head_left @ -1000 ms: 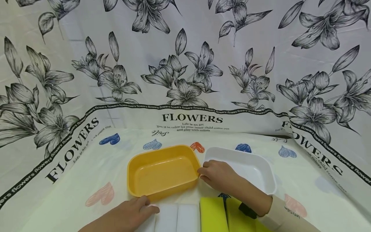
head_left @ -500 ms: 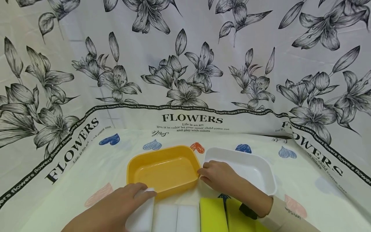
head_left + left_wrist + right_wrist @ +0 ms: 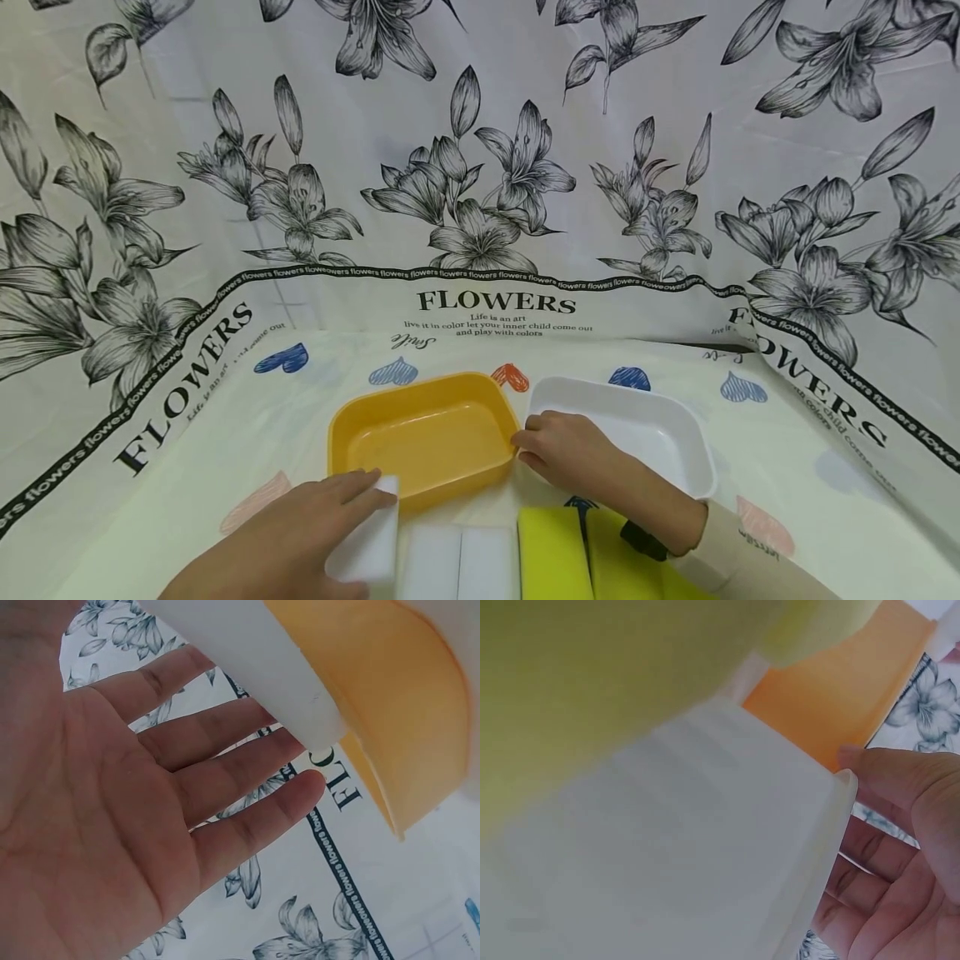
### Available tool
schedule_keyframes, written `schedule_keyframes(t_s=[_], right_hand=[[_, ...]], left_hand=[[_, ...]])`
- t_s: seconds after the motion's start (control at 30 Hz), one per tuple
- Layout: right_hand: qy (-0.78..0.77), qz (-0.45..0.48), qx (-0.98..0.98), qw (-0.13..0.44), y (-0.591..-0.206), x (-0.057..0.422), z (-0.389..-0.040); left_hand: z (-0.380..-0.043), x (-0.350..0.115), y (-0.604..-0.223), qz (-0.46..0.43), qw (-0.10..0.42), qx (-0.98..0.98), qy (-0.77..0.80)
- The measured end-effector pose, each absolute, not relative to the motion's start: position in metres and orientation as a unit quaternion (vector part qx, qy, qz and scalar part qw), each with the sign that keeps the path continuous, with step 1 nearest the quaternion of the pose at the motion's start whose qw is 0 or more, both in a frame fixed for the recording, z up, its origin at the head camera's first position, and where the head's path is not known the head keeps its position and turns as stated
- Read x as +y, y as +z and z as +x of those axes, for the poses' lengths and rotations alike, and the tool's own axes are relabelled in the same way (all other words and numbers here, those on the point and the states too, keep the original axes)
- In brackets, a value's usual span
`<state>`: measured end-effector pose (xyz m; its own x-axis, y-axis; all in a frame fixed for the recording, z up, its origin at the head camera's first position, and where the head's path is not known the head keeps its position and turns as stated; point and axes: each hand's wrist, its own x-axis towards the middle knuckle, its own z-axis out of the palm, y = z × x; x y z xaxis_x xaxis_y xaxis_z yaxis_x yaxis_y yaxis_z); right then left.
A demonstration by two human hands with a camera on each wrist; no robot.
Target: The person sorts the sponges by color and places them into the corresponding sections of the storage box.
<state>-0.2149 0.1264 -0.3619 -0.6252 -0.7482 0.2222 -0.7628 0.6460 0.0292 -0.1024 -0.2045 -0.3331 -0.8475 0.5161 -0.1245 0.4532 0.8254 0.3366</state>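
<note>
My left hand [image 3: 281, 533] holds a white sponge block [image 3: 375, 533] by its sides, over the front left rim of the orange-yellow plastic tray [image 3: 427, 442]. In the left wrist view the fingers reach along the white block [image 3: 262, 667], close beside the tray's wall; the thumb is hidden there. Fingers curled, my right hand [image 3: 566, 450] pinches the right rim of that tray. Its forearm crosses the white tray [image 3: 663, 442], whose rim [image 3: 845, 784] overlaps the hand in the right wrist view. No sponge lies in the visible part of either tray.
Two more white sponge blocks [image 3: 461, 562] lie side by side at the front edge of view. Several yellow sponges [image 3: 555, 550] are lined up to their right, partly under the right forearm. A flower-printed curtain [image 3: 480, 167] stands behind the heart-patterned cloth [image 3: 187, 467].
My left hand has lifted a white sponge block out of the front row and brought it to the orange-yellow tray's front left rim. The right hand stays at the tray's right rim.
</note>
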Motion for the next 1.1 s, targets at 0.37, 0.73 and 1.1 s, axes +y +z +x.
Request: schedule_keyframes(t_s=[0.37,0.73,1.1], right_hand=[[0.046,0.424,-0.898,0.112,-0.362,0.127,-0.217],[0.048,0.426,-0.896,0.116,-0.363,0.126,-0.218],[0.049,0.425,-0.896,0.118,-0.364,0.127,-0.217]], left_hand=[[-0.103,-0.207,-0.331,0.259,0.072,0.958,0.104],[-0.107,-0.212,-0.333,0.269,0.04,0.958,0.091],[-0.115,-0.211,-0.336,0.266,0.016,0.96,0.086]])
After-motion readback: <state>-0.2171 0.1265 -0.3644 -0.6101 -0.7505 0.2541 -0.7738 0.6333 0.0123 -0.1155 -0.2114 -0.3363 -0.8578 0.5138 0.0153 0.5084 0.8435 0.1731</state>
